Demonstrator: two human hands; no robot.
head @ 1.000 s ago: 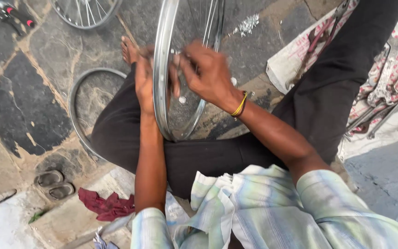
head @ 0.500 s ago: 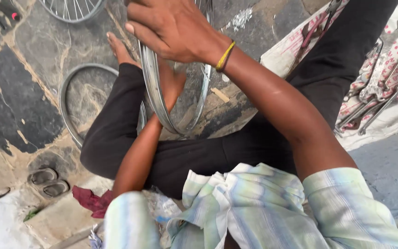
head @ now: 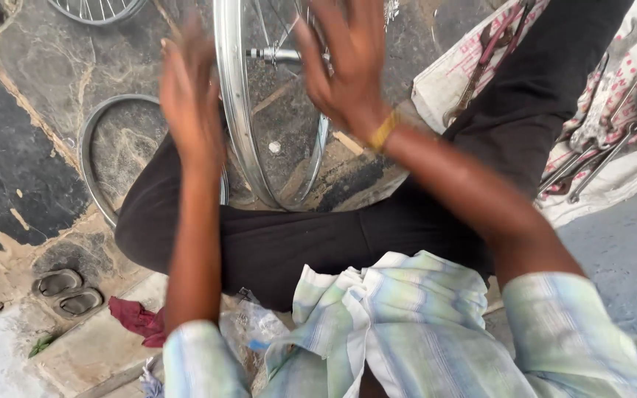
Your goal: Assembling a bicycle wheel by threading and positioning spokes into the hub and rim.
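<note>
A silver spoked bicycle wheel (head: 234,110) stands upright between my crossed legs in black trousers, its axle (head: 274,54) pointing sideways. My left hand (head: 189,96) is blurred, fingers spread, just left of the rim. My right hand (head: 348,63), with a yellow bangle at the wrist, is spread open over the right side of the wheel, near the spokes and rim. Neither hand visibly grips anything.
A bare grey rim (head: 101,158) lies flat on the stone floor at left. Another spoked wheel (head: 97,9) shows at the top. Spanners (head: 602,147) lie on a white printed sack (head: 628,177) at right. A red rag (head: 138,318) and small sandals (head: 68,291) lie at lower left.
My right hand has come off the rim top and opened beside the wheel. My left hand rose from behind the rim to its left side. The view shifted so the axle shows.
</note>
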